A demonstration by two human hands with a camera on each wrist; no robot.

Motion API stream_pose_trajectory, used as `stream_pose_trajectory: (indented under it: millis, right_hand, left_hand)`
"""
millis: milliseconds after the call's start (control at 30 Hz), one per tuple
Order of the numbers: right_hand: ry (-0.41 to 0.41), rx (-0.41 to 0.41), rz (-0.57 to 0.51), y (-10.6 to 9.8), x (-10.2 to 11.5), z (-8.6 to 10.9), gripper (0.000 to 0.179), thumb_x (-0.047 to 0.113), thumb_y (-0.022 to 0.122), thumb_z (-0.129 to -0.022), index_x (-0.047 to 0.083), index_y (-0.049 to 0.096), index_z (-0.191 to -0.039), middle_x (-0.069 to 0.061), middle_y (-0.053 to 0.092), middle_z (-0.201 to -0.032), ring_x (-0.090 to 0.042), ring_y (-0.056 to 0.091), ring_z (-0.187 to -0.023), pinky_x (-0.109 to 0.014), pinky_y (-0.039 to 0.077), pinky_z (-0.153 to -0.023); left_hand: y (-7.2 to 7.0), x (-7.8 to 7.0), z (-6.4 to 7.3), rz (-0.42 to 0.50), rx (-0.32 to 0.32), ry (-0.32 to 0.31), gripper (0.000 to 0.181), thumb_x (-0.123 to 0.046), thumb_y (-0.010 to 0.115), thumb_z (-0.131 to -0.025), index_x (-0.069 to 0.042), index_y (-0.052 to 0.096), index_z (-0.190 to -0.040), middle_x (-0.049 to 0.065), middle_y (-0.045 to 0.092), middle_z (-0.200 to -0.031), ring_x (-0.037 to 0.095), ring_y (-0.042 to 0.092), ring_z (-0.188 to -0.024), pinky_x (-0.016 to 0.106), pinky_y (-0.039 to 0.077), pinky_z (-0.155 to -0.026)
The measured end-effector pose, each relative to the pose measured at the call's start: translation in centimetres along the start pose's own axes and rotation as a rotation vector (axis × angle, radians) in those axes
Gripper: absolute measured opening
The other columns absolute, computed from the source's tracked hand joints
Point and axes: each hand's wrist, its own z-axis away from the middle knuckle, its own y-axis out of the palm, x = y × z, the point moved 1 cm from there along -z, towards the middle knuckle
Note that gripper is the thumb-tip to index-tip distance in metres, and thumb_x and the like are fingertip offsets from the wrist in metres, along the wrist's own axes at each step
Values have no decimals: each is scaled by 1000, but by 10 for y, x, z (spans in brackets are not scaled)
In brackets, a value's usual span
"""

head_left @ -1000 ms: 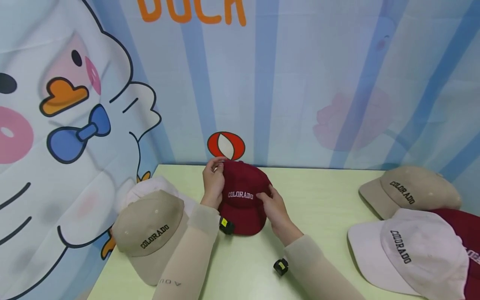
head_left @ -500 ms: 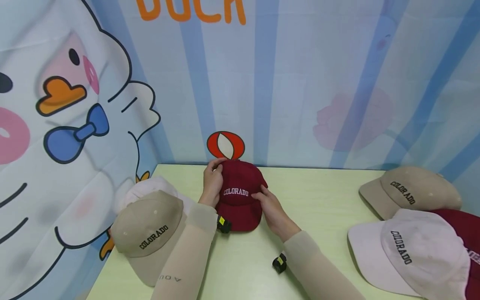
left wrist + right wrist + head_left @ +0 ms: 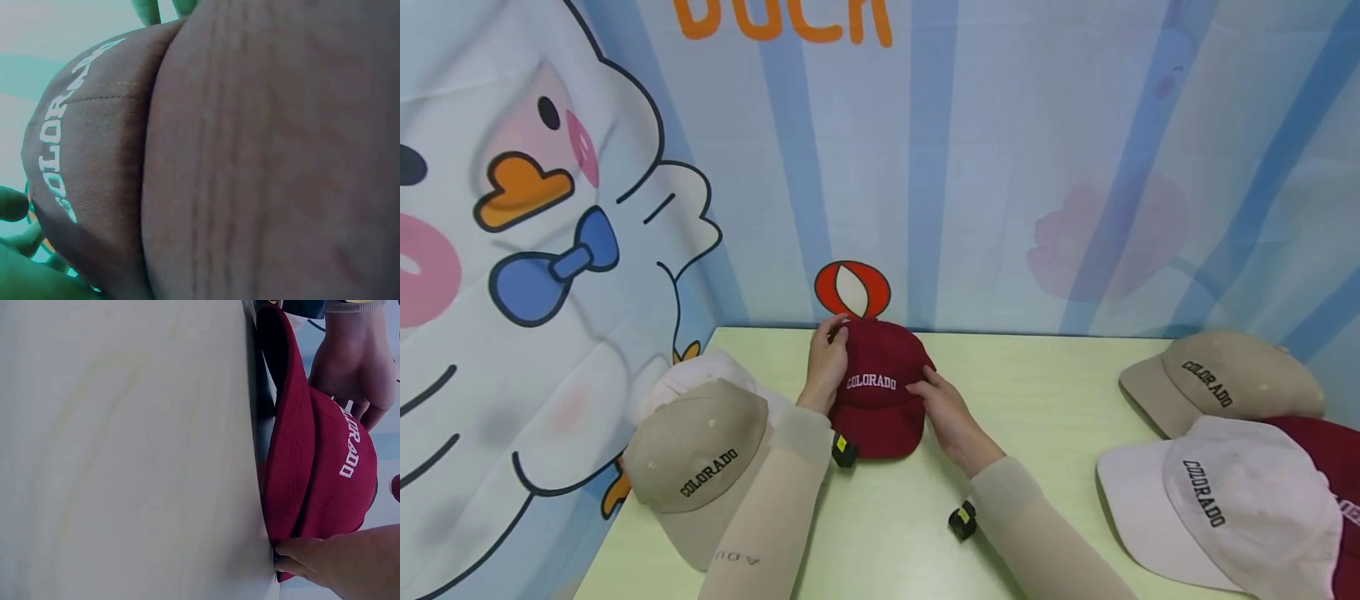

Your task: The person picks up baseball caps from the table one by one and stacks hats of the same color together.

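Observation:
A maroon baseball cap [image 3: 880, 358] with white COLORADO lettering sits near the table's back edge, brim toward me. My left hand [image 3: 825, 367] holds its left side, fingers bent at the crown. On the opposite side, my right hand [image 3: 951, 417] grips the lower crown, thumb on the front and the fingers partly hidden behind. The left wrist view is filled largely by the cap's brim [image 3: 269, 156]; fingertips of the right hand [image 3: 150, 9] show at its top. In the right wrist view, the right hand [image 3: 356, 559] touches the cap [image 3: 340, 469] near where brim meets crown.
At left, a beige cap [image 3: 700, 442] overlaps a white cap [image 3: 703, 371]. Over on the right lie another beige cap [image 3: 1232, 375], a white cap [image 3: 1247, 500] and a maroon cap [image 3: 1315, 450] partly covered by it. A printed cloth [image 3: 1000, 167] hangs behind the table [image 3: 1037, 375].
The maroon cap has shifted slightly left and toward the back, with both hands staying on it. Little differs over the last half second. The other caps have not moved.

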Motion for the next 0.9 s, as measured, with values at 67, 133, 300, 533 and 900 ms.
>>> stream_pose_trajectory:
  millis: [67,133,300,533,900]
  right_hand:
    - [-7,-9,-3,-1,0,0,76,16,53,-100,2,16,-165,-15,10,-175,-32,8,-162,-46,13,-131]
    - [-18,-27,7,-2,1,1,73,15,53,-100,2,20,-164,-16,15,-174,-33,12,-162,-47,15,-131]
    - [-45,-113,57,0,6,7,65,15,58,-98,6,37,-159,-15,32,-168,-34,25,-158,-51,21,-129]
    - [-98,-183,97,13,14,25,51,13,58,-99,10,52,-149,-16,51,-154,-33,46,-145,-52,34,-123]
    - [-163,-140,120,35,3,48,40,10,57,-100,9,60,-139,-14,58,-146,-33,53,-139,-52,40,-118]
  left_hand:
    - [-1,-3,3,-28,-5,15,44,-22,42,-112,-13,46,-155,12,41,-156,30,42,-142,48,34,-123]
    - [-1,-5,6,-66,-13,38,45,-21,43,-111,-12,45,-155,13,38,-158,31,39,-146,48,32,-124]
    - [-5,-15,20,-177,-33,120,46,-23,45,-110,-11,46,-154,14,34,-161,32,33,-151,51,29,-126]
    - [-18,-30,56,-290,5,290,43,-22,47,-109,-10,50,-150,14,37,-158,35,32,-147,59,31,-121]
    - [-50,-37,117,-471,-10,503,37,-14,54,-106,-11,56,-142,15,48,-148,36,38,-140,61,23,-121]
